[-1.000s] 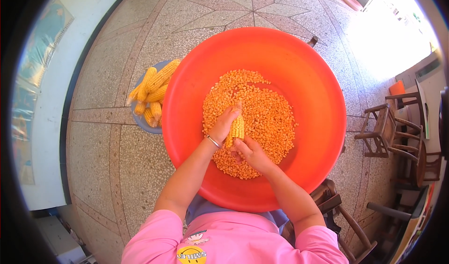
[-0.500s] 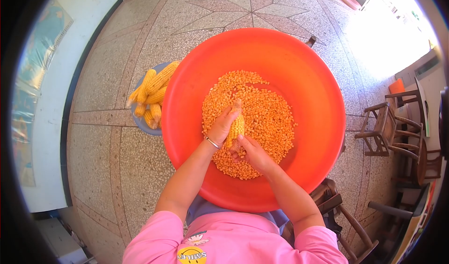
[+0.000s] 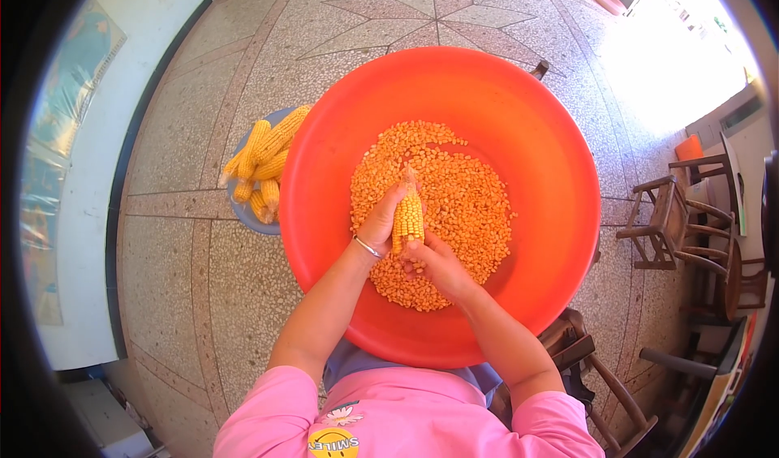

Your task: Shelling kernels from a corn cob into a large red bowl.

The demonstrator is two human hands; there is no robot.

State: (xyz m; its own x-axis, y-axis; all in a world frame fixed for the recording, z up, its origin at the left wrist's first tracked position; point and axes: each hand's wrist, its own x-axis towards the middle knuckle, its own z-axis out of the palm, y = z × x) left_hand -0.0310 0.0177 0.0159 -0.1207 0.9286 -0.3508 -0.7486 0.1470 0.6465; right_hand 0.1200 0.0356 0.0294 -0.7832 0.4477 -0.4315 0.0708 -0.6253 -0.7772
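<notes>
A big orange plastic basin [image 3: 535,133] rests on my lap, with a heap of loose yellow corn kernels [image 3: 462,198] in its bottom. Over the heap I hold a partly stripped corn cob [image 3: 407,215], tip pointing away from me. My left hand [image 3: 380,221], with a thin bracelet at the wrist, wraps its upper left side. My right hand [image 3: 438,265] grips the cob's near end, thumb pressed against the kernels.
A blue bowl [image 3: 243,215] piled with several whole corn cobs [image 3: 264,162] stands on the terrazzo floor left of the basin. Wooden chairs [image 3: 677,223] stand at the right, another chair [image 3: 600,369] under me. A white wall runs along the left.
Both hands stay on the cob over the kernels; the cob has shifted only slightly in my grip.
</notes>
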